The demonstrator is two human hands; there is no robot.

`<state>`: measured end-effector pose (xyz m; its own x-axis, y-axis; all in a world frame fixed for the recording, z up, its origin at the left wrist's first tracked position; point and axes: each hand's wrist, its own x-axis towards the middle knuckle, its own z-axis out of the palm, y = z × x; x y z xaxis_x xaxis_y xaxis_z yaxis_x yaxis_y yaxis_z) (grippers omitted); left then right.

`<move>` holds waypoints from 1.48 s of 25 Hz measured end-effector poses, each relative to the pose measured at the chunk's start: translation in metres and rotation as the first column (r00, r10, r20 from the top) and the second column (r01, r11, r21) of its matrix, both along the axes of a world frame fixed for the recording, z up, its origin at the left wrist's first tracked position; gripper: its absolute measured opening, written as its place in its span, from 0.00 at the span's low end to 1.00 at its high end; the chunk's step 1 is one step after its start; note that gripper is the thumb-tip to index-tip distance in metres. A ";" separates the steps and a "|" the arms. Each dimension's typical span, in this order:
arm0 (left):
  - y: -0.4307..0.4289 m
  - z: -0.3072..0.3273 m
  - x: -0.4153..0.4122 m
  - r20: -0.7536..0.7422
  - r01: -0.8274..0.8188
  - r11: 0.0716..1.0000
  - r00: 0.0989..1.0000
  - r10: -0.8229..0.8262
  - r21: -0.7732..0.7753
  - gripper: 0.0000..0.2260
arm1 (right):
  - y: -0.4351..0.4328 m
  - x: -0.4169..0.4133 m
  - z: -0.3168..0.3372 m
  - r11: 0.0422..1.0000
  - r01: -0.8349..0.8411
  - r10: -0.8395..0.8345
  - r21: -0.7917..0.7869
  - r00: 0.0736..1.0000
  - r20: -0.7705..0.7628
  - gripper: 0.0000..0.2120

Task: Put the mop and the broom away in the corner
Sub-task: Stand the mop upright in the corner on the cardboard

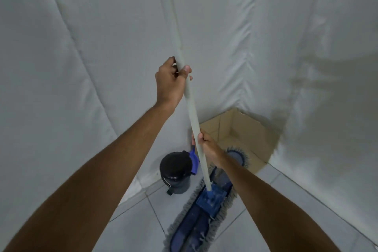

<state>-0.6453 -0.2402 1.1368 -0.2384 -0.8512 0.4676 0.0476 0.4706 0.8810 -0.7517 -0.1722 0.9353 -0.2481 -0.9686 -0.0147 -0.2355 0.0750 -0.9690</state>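
Observation:
The mop (204, 206) has a long blue flat head with grey fringe lying on the tiled floor, its far end reaching toward the corner. Its pale handle (192, 116) rises steeply up and to the left against the white wall covering. My left hand (170, 82) grips the handle high up. My right hand (208, 147) grips it lower down, just above the mop head. No broom is visible.
An open cardboard box (241, 129) stands in the corner. A black pedal bin (177, 172) sits against the left wall, with a blue dustpan (194, 159) tucked behind it. White fabric covers both walls. The floor (135, 227) is of light tiles.

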 end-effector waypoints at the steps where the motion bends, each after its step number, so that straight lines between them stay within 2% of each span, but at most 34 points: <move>1: -0.006 -0.007 -0.016 0.008 0.022 1.000 1.000 -0.021 -0.012 0.07 | -0.005 -0.012 -0.005 1.000 -0.001 0.001 -0.001 1.000 0.015 0.14; 7: -0.097 -0.062 -0.121 0.020 0.131 0.991 0.991 -0.130 -0.012 0.08 | -0.085 -0.102 -0.042 0.994 0.044 -0.048 0.097 0.998 0.041 0.10; 13: -0.192 -0.098 -0.205 0.019 0.210 0.977 0.977 -0.211 0.026 0.11 | -0.169 -0.189 -0.072 0.946 0.146 -0.124 0.291 0.988 -0.091 0.19; 21: -0.308 -0.174 -0.331 0.058 0.203 0.968 0.975 -0.213 0.145 0.09 | -0.293 -0.322 -0.136 0.885 0.180 -0.121 0.429 0.979 -0.162 0.18; 25: -0.375 -0.248 -0.414 0.077 0.149 0.952 0.981 -0.176 0.267 0.10 | -0.366 -0.405 -0.211 0.856 0.127 -0.075 0.501 0.990 -0.122 0.15; 28: -0.431 -0.323 -0.489 0.118 0.094 0.926 0.982 -0.147 0.365 0.09 | -0.425 -0.473 -0.286 0.818 0.091 -0.064 0.568 0.996 -0.067 0.09; 33: -0.502 -0.441 -0.577 0.208 0.004 0.920 0.974 -0.093 0.392 0.09 | -0.498 -0.553 -0.408 0.801 0.057 -0.068 0.596 0.998 -0.003 0.13; 37: -0.537 -0.509 -0.617 0.224 -0.030 0.919 0.973 -0.064 0.393 0.11 | -0.529 -0.593 -0.481 0.771 0.044 -0.050 0.636 0.999 -0.009 0.10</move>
<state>-1.2627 -0.7771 0.6279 -0.3147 -0.9487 0.0297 -0.1711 0.0875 0.9814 -1.3450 -0.7013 0.4540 -0.2899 -0.7248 -0.6250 -0.2078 0.6852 -0.6981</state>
